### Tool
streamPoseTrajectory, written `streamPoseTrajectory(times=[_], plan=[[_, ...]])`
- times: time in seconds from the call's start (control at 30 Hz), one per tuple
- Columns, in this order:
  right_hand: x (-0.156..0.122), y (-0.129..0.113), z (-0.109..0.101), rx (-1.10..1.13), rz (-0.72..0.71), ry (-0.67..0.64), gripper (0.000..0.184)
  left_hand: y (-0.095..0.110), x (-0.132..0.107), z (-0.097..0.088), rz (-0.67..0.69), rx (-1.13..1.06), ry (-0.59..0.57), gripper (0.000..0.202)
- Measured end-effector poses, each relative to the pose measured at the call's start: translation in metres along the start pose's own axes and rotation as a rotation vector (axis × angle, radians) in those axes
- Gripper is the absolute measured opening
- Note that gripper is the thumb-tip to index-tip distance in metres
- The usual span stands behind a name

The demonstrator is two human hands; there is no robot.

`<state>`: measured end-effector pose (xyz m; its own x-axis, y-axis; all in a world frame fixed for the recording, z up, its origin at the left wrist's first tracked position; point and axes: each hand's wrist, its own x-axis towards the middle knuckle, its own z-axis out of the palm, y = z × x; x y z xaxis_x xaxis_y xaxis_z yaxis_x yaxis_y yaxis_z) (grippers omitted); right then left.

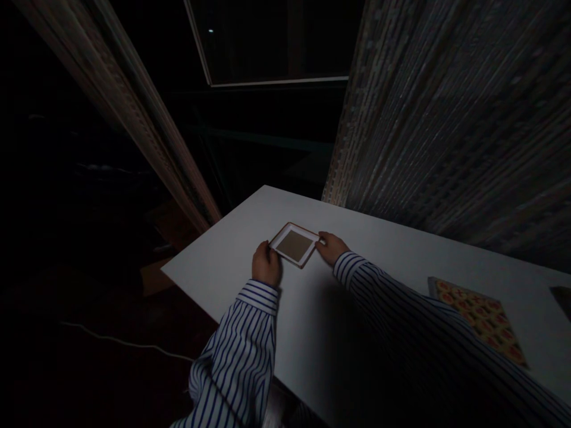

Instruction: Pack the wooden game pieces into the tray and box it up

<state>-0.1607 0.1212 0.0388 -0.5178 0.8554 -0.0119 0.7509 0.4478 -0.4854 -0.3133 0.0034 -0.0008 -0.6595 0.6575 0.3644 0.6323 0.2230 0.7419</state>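
A small picture frame (295, 245) with a thin brown edge, a white border and a plain grey-brown middle is held between my two hands over the white table (383, 249). My left hand (266, 264) grips its left corner, thumb on top. On the opposite side, my right hand (331, 247) pinches the right corner between thumb and fingers. Whether the frame rests on the tabletop or hovers just above it I cannot tell. Striped blue-and-white sleeves cover both my forearms.
A flat item with a yellow and red pattern (484, 315) lies on the table beyond my right forearm. String curtains (401, 119) hang behind the table's far edge. A white cable (129, 343) runs through the dark area at left. A dark object (562, 300) sits at the right edge.
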Motion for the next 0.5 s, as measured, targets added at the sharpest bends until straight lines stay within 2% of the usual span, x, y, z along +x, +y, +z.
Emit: streamPoseTrajectory(times=[0.2, 0.37, 0.5], plan=[[-0.0006, -0.0051, -0.0043, 0.027, 0.034, -0.004, 0.023, 0.0052, -0.0002, 0.0001, 0.027, 0.076, -0.027, 0.039], [0.0014, -0.0047, -0.0033, 0.141, 0.075, -0.006, 0.015, 0.0074, 0.0001, -0.0022, 0.044, 0.058, -0.057, 0.04], [0.0027, -0.0009, 0.0043, 0.332, 0.124, 0.032, 0.022, 0.0056, -0.0002, -0.0036, 0.012, -0.008, -0.056, 0.04]])
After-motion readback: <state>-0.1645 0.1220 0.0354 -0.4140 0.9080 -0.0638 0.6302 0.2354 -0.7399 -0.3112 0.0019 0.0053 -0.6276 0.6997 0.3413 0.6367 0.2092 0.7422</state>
